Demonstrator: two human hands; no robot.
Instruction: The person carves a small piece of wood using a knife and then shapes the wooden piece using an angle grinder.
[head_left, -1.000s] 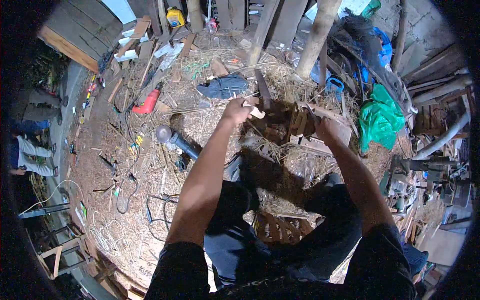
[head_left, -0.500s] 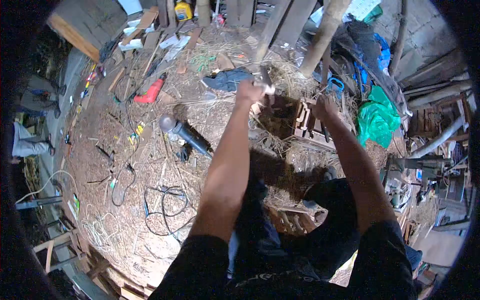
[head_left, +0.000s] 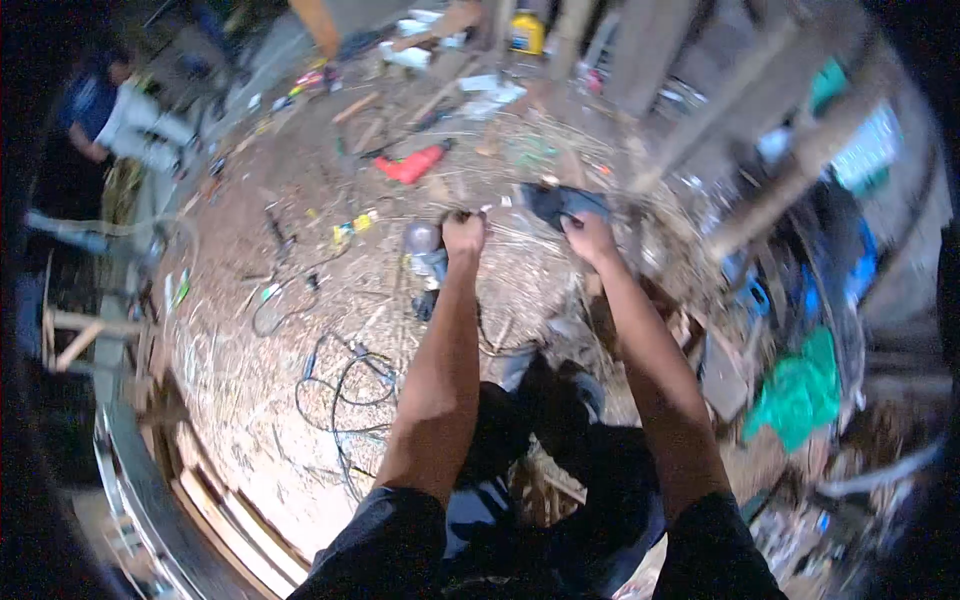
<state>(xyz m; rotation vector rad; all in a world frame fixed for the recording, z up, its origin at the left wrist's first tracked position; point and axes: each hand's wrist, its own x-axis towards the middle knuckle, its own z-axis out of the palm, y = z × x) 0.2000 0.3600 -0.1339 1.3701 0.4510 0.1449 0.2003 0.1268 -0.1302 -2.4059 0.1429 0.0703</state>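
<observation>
Right hand (head_left: 592, 240) at a dark cloth (head_left: 545, 205), left hand (head_left: 464, 236) beside a round-headed tool (head_left: 424, 238).
The cloth, slate-blue to nearly black, lies crumpled and blurred on the littered ground, right of the red drill (head_left: 412, 163) and slightly nearer the person; the right hand overlaps its near edge, though whether the fingers grip it I cannot tell. The tool, its head rounded and greyish, its body blue-grey, sits on the drill's near side. The left hand is curled; what it encloses, if anything, is unclear.
</observation>
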